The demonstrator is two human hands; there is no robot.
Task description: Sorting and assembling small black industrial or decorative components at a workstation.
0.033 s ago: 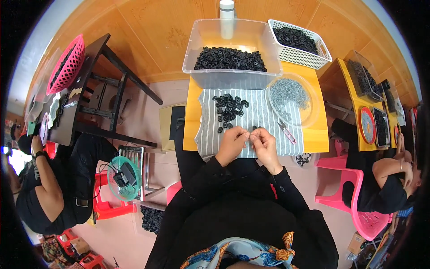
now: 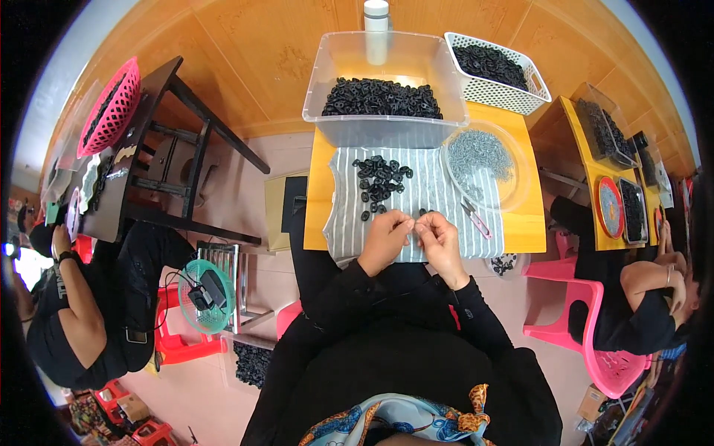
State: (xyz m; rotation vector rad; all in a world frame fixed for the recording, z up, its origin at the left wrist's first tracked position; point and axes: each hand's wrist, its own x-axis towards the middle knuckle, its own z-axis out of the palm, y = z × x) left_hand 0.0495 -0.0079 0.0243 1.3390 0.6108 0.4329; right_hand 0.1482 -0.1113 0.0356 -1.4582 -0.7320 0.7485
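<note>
Over the near edge of a grey-and-white striped cloth [image 2: 346,223], my left hand [image 2: 387,238] and my right hand [image 2: 442,244] meet fingertip to fingertip. Both are closed in a pinch; what they hold is too small and hidden to name. A small black piece [image 2: 423,212] shows just beyond the right fingers, and I cannot tell whether they touch it. Farther left lies a loose pile of small black ring-shaped pieces [image 2: 381,178]. To the right sit small scissors with pink handles [image 2: 477,221] and a round clear tray [image 2: 526,178] of small silvery metal parts [image 2: 480,157].
Across the back of the wooden table [image 2: 532,230] stand a clear plastic bin [image 2: 383,134] of black pieces and a white basket [image 2: 500,91] with more. A white bottle [image 2: 377,44] is behind the bin. People sit at tables on both sides; a pink chair [image 2: 595,327] is at right.
</note>
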